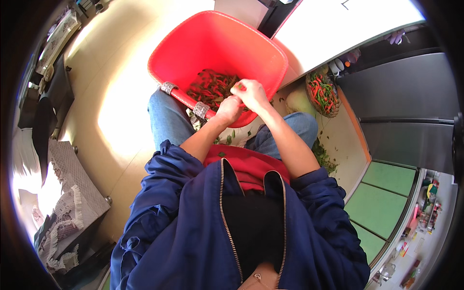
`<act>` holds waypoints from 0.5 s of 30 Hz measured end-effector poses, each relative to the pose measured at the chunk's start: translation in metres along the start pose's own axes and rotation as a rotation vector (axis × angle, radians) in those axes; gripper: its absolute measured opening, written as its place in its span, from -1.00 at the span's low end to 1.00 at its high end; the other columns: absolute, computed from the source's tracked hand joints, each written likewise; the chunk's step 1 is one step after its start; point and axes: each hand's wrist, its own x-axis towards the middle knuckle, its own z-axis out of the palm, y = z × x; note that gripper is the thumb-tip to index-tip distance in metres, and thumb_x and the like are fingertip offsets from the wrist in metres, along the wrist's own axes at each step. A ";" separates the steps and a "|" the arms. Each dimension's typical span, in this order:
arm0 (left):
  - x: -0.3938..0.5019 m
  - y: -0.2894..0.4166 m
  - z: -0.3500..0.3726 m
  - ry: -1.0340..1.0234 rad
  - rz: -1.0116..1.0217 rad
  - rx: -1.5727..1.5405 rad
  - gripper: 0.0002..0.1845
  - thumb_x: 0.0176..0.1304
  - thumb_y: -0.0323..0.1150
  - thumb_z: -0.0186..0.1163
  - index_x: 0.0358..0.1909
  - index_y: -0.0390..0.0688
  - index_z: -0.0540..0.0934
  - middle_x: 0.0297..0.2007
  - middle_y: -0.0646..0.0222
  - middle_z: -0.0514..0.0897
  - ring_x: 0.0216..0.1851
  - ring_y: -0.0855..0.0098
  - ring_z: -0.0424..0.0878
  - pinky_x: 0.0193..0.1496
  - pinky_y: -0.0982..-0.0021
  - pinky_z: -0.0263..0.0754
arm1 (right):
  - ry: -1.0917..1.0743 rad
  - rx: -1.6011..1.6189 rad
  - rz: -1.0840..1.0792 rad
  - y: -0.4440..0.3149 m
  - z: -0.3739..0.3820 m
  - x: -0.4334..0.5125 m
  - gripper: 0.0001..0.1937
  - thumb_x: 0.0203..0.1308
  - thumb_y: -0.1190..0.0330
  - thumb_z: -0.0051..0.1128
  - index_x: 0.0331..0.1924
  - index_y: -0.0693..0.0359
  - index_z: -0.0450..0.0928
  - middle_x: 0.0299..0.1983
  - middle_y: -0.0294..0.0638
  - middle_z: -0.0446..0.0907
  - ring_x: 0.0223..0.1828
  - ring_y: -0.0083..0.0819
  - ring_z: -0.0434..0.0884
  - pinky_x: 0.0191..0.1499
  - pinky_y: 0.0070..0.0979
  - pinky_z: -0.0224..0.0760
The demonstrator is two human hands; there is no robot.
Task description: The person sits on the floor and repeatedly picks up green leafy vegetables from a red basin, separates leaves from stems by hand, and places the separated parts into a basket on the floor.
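Observation:
A red plastic basket (217, 36) leans open between my knees, with wrapped bands on its red handle. Inside lies a heap of red chili peppers (214, 87) mixed with dark, wilted leaves. Over the near side of the heap, my left hand (229, 110) is curled around what looks like a red chili, mostly hidden by the fingers. Just right of it and touching or nearly so, my right hand (252, 95) pinches a small red and green piece (239, 86), apparently another chili pepper.
A woven basket of red and green chilies (323, 95) stands at right beside a large pale green gourd or melon (300, 101). Green leaves (323, 157) litter the floor by my right knee. A grey refrigerator (402, 90) is farther right; a cloth-covered table (78, 174) is at left.

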 end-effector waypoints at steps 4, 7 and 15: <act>0.004 -0.003 -0.005 0.030 -0.014 -0.312 -0.79 0.12 -0.44 0.01 -0.21 -0.27 0.46 -0.37 0.00 0.57 -0.24 0.03 0.54 -0.21 0.19 0.41 | 0.458 1.139 0.506 0.044 -0.054 0.016 -0.88 0.14 0.29 0.12 -0.43 0.10 0.45 -0.78 -0.47 0.27 -0.82 -0.74 0.16 -0.81 -0.73 -0.09; 0.007 -0.004 -0.014 -0.061 -0.234 -0.773 -0.84 0.30 -0.36 -0.04 -0.27 -0.22 0.49 -0.53 0.52 0.45 -0.49 0.66 0.32 -0.40 0.59 0.27 | 0.531 1.269 0.554 0.088 -0.123 0.012 -0.73 0.17 0.10 0.06 -0.42 0.14 0.45 -0.64 -0.41 0.42 -0.76 -0.71 0.26 -0.78 -0.73 -0.05; 0.006 0.011 -0.043 -0.156 -0.534 -1.290 -0.81 0.31 -0.29 -0.04 -0.14 -0.11 0.49 -0.40 0.60 0.49 -0.56 0.74 0.26 -0.64 0.71 0.12 | 0.436 1.181 0.542 0.118 -0.188 -0.016 -0.68 0.19 0.13 0.03 -0.21 0.24 0.45 -0.51 -0.32 0.49 -0.57 -0.62 0.42 -0.65 -0.72 0.14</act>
